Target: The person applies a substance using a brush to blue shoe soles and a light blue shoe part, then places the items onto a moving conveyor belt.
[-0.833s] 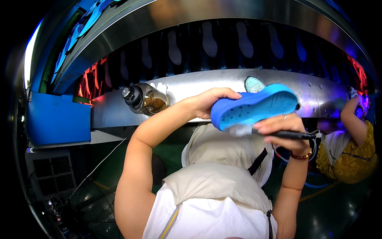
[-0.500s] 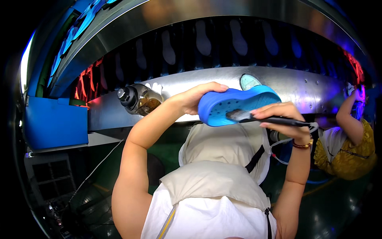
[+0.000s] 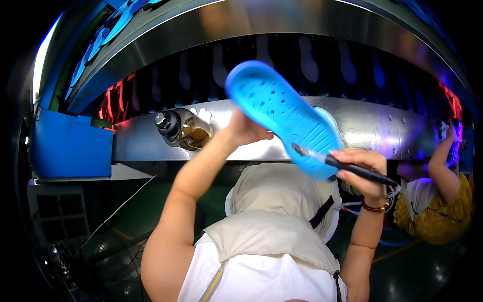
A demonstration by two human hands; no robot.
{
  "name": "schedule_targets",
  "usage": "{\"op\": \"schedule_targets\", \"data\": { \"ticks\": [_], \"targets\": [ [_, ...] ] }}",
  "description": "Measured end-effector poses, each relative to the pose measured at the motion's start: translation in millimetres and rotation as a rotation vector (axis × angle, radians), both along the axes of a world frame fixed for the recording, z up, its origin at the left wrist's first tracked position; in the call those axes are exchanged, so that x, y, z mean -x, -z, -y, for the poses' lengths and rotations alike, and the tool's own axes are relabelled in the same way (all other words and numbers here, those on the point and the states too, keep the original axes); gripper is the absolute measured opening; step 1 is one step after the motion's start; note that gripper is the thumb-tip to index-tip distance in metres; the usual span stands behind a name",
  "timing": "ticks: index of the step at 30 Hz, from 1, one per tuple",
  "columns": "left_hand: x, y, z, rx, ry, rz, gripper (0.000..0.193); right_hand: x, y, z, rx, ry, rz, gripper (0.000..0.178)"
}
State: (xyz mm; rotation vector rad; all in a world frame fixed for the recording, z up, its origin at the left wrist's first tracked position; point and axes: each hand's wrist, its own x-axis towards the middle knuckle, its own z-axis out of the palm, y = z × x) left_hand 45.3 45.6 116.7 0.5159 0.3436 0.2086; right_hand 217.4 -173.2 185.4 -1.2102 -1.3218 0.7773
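Note:
A bright blue shoe sole (image 3: 279, 103), with small holes at its toe end and ridges towards its heel, is tilted above the metal ledge. My left hand (image 3: 245, 132) grips its edge from the left, with most of the fingers hidden behind it. In my right hand (image 3: 365, 168) is a brush (image 3: 347, 165) with a black handle and a thin pale tube at its back end. The brush tip lies over the heel half of the sole; whether it touches cannot be made out. Behind the sole, a pale turquoise shoe-shaped piece (image 3: 329, 123) shows in part.
A clear bottle (image 3: 193, 132) with a black cap and brown contents stands on the metal ledge (image 3: 136, 141). Beyond the ledge, foot-shaped pieces (image 3: 308, 60) line a dark opening. A blue box (image 3: 73, 151) is at left. At right, another person (image 3: 432, 201) in yellow works at the ledge.
My left hand has turned the sole so its light blue face shows more fully, toe end up and leftward. The brush has gone from the toe end to the heel half.

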Motion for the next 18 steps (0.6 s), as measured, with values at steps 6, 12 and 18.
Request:
{"op": "schedule_targets", "data": {
  "ticks": [6, 12, 18],
  "targets": [
    [-32.8, 16.0, 49.8, 0.146, 0.004, 0.118, 0.089, 24.6, 44.1, -36.5, 0.164, 0.283, -0.083, 0.019],
    [-23.7, 24.8, 40.4, 0.097, -0.071, 0.094, 0.09, 44.0, 20.1, -6.9, -0.051, -0.087, 0.325, 0.016],
    [-27.4, -2.7, 48.8, 0.079, -0.098, 0.247, 0.09, 41.0, 16.7, -24.6, 0.008, 0.11, 0.109, 0.018]
  ]
}}
